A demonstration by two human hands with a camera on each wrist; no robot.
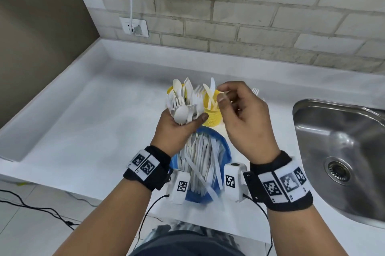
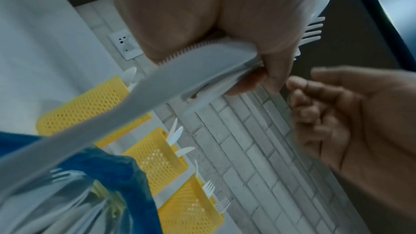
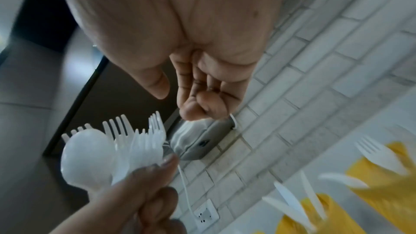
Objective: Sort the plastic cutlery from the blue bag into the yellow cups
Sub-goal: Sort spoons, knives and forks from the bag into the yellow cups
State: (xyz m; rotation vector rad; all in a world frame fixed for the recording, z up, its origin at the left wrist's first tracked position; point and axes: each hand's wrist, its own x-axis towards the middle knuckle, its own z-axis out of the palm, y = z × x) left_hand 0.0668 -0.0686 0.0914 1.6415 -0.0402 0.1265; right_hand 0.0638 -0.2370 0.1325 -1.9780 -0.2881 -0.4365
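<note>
My left hand grips a bundle of white plastic cutlery, forks and spoons fanned upward. In the left wrist view a knife juts from that grip. My right hand hovers over the middle yellow cup, fingers loosely curled and holding nothing. That cup holds knives. Another yellow cup shows behind the bundle; a third is hidden by my right hand, with only a fork showing. The blue bag lies open below my hands with more cutlery inside.
A steel sink is set into the white counter on the right. The brick wall behind carries a socket with a white cable plugged in. The counter's front edge is just behind my wrists.
</note>
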